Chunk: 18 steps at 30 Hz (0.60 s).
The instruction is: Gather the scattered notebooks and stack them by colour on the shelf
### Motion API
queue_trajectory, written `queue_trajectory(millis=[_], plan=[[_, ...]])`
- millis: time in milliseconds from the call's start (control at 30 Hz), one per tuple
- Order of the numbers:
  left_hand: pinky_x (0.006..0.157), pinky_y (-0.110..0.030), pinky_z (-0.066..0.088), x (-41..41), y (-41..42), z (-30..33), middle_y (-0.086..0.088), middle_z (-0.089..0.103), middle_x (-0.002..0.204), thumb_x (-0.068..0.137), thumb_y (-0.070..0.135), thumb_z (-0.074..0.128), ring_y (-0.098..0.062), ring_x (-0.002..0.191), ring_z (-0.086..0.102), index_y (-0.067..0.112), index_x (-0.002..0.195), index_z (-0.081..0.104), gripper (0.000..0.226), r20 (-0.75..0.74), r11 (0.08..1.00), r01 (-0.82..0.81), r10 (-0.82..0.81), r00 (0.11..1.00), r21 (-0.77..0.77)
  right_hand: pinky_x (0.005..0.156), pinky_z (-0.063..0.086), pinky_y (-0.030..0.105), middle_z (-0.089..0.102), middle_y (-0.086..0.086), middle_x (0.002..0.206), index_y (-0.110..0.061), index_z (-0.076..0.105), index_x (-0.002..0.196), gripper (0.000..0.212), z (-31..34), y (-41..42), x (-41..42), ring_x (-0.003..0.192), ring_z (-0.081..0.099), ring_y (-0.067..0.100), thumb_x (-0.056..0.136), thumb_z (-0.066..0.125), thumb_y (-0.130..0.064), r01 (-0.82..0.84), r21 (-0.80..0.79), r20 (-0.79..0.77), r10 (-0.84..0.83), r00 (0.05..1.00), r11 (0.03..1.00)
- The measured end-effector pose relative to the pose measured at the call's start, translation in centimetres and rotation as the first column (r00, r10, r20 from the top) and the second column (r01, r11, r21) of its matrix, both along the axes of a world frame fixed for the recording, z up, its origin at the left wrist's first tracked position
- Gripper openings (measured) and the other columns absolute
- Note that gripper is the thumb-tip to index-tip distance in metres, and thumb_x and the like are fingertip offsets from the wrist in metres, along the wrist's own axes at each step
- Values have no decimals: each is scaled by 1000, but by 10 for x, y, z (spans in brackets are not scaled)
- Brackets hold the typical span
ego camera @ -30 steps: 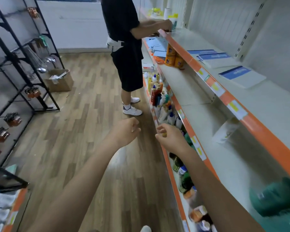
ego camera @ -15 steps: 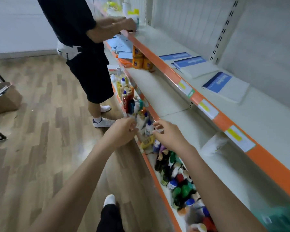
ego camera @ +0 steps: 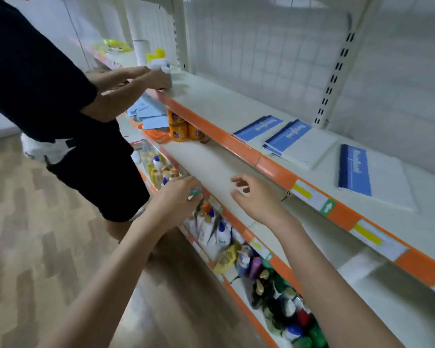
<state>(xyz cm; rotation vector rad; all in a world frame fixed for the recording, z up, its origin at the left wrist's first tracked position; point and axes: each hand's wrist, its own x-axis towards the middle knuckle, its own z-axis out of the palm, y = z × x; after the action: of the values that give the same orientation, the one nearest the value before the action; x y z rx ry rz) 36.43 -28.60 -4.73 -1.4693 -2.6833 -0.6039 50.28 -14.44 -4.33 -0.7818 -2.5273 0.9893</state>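
Top shelf [ego camera: 236, 114], orange-edged, serving as landmark. Three blue notebooks [ego camera: 258, 127] are lying flat on it, well apart from both hands: two overlapping near the upright post, a third [ego camera: 354, 169] lying further along toward the near end. More blue notebooks [ego camera: 151, 116] are lying on the middle shelf below, beside orange jars [ego camera: 178, 129]. The right hand [ego camera: 256, 199] is hovering just below the top shelf's front edge, over the middle shelf, its fingers [ego camera: 239, 183] spreading wide and holding nothing. The left hand [ego camera: 178, 197] is reaching beside it at the middle shelf's lip, fingers curling; whether it is gripping anything cannot be told. Bottles [ego camera: 211, 227] are crowding the lowest shelf. A second person [ego camera: 48, 96] in black is standing at the top shelf's far end.
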Motion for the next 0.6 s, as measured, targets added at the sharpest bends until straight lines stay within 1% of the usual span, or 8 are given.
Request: queue_trajectory(millis=[67,133,200,267,333,467,567,600], plan=[[81,-29,49,-14,22,6,1,61,118,92,27,52,-19,101,60,20,123,57,31,30,998,67,-67,997,-7,89,42,26,59,-4,116,-19,57,122,31,9,18,-4,106,56,13,92,57,-25,62,6,-26,-62,998,998],[83,-26,46,-25,55,12,1,60,120,93,28,52,-18,103,59,20,126,55,33,67,988,152,-152,986,11,90,44,26,61,-3,114,-18,59,119,29,19,40,-3,104,57,14,91,57,-24,147,22,-49,-145,988,989],[85,-26,45,-29,88,20,1,59,122,94,28,52,-16,105,58,21,126,55,33,95,976,215,-217,972,32,91,45,28,63,-2,115,-18,61,118,29,26,60,0,103,59,14,90,58,-23,220,37,-71,-217,974,975],[88,-27,45,-30,122,24,1,59,123,93,27,52,-17,106,58,19,125,56,33,100,954,293,-298,949,59,90,44,26,62,-3,117,-20,60,118,28,29,80,4,104,57,12,90,58,-22,288,29,-94,-284,954,957],[91,-28,45,-29,154,27,-1,59,125,93,25,53,-18,108,58,17,126,56,33,108,922,378,-385,917,81,90,42,24,61,-4,117,-21,60,118,28,32,98,10,104,56,10,90,58,-22,355,16,-117,-351,929,935],[86,-22,41,-20,215,33,-1,59,124,93,24,55,-16,108,58,16,124,58,32,117,856,503,-516,849,120,96,44,30,62,-1,117,-19,60,116,26,33,133,25,106,56,13,91,59,-20,488,1,-148,-482,863,873],[88,-23,42,-4,253,37,0,59,123,94,26,54,-15,108,56,17,123,58,31,139,789,600,-614,777,132,94,45,29,61,-4,112,-20,60,116,26,30,152,42,104,57,13,90,59,-21,595,-2,-137,-590,796,804],[88,-23,42,1,264,38,1,59,122,94,28,53,-14,106,56,19,123,57,31,147,766,628,-643,752,139,92,45,26,60,-5,110,-20,60,117,27,29,158,47,103,57,13,90,59,-21,622,-2,-132,-617,776,783]])
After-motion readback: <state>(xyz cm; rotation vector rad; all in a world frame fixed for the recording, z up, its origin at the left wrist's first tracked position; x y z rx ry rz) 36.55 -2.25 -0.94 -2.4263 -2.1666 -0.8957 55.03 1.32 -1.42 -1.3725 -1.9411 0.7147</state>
